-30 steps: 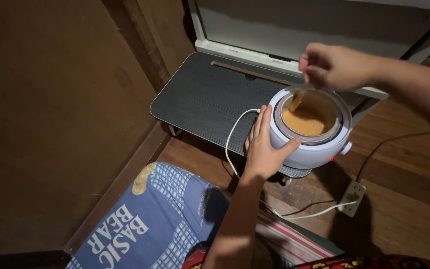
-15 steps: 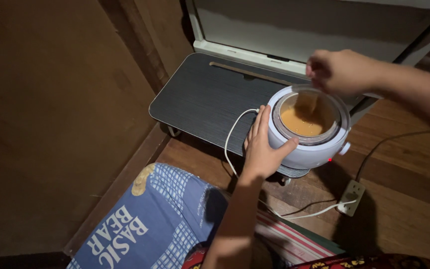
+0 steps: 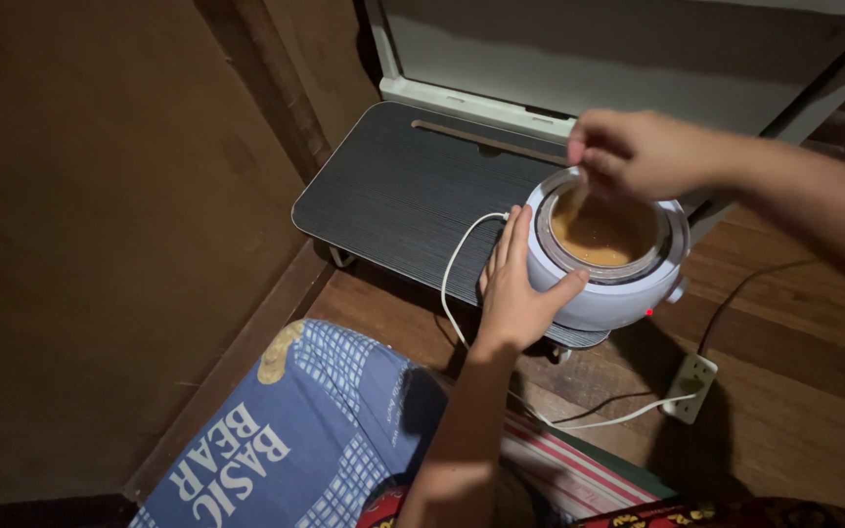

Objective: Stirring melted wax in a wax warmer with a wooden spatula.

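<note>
- Right of the frame's centre, a white round pot (image 3: 606, 259) sits at the right end of a low dark table (image 3: 408, 191), holding an orange-brown liquid (image 3: 599, 238).
- The left hand (image 3: 518, 288) reaches up from the bottom of the frame and lies open against the pot's left side, fingers straight and together along the wall, thumb spread across the front; it braces the pot without closing around it.
- The right hand (image 3: 633, 152) comes in from the right edge, forearm slanting down from the upper right, and hovers over the pot's far rim with fingers curled downward, pinched on a thin stick (image 3: 572, 198) that dips into the liquid; the stick is blurred.
- A white cord (image 3: 457, 264) loops from the pot's left side, down past the wrist and along the wooden floor (image 3: 794, 362) to a socket block (image 3: 691, 386) at lower right.
- A pale cabinet (image 3: 579, 49) stands behind the table at the top of the frame.
- Brown wall panels (image 3: 100, 225) fill the left side.
- A blue checked cloth (image 3: 295, 440) lies at the bottom centre.
</note>
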